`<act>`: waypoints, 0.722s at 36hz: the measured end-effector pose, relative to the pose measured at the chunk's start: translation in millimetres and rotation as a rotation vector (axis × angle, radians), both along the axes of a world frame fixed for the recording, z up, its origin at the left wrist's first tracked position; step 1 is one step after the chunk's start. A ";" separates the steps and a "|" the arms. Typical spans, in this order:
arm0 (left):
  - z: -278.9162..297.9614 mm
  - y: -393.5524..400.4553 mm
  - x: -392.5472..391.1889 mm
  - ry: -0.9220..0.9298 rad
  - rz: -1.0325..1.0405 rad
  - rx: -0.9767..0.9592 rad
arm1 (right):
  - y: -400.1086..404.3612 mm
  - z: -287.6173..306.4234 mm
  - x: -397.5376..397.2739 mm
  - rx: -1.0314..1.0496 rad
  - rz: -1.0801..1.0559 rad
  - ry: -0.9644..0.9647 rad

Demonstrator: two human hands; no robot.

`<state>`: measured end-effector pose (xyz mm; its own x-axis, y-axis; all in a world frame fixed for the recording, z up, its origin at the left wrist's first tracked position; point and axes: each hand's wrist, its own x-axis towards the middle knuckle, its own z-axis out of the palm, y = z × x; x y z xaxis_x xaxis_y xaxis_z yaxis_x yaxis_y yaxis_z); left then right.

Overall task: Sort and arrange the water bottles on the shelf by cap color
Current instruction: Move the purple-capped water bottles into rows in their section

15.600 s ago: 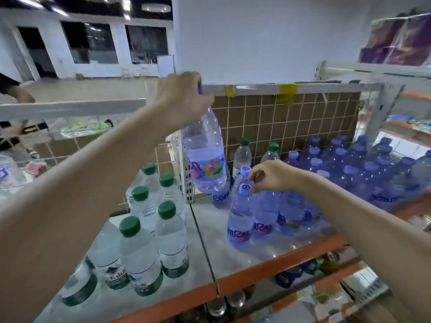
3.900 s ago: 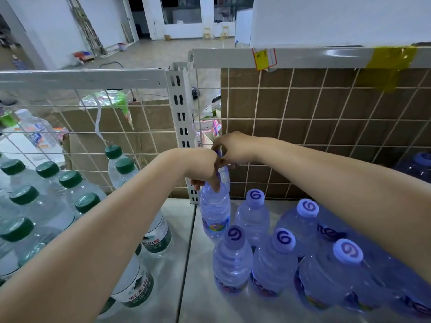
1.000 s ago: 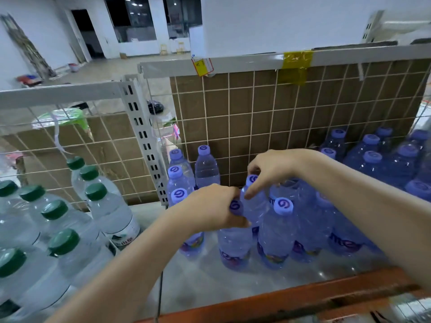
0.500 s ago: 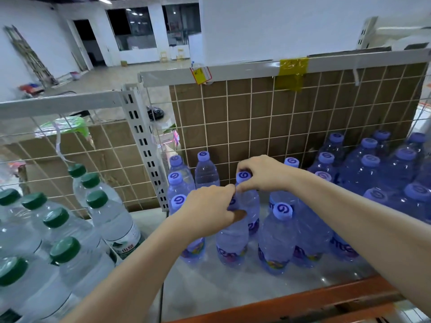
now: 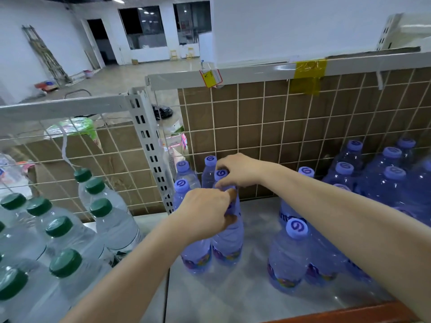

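Green caps [image 5: 58, 226] crowd the shelf [image 5: 233, 297] at nine o'clock and purple ones [image 5: 391, 173] at three, so the sort looks nearly done. Both hands tuck bottles toward the post. The right hand [image 5: 240, 171] has its fingers [image 5: 225, 183] curled under a purple-capped bottle [image 5: 227, 238]'s cap; the left hand [image 5: 205, 215] is closed round a neighbouring bottle neck, hidden beneath it.

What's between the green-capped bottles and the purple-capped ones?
In the head view, a white slotted upright post stands between the green-capped bottles and purple-capped bottles.
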<state>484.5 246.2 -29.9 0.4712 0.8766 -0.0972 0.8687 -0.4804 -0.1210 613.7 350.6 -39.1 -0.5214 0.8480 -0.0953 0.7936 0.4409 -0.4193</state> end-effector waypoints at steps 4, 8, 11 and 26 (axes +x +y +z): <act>0.6 1.6 -2.3 -0.055 0.016 -0.087 | 1.5 -4.3 -3.4 -0.015 0.015 0.013; 0.5 0.0 -2.0 -0.098 0.006 -0.126 | 0.7 -3.3 -7.4 -0.053 0.070 0.005; -2.4 -0.3 -1.8 -0.156 0.005 -0.139 | -1.1 -1.6 -11.6 -0.081 0.096 -0.030; 2.2 8.9 -14.0 -0.252 0.024 -0.288 | -12.1 7.4 -1.2 -0.152 -0.016 0.082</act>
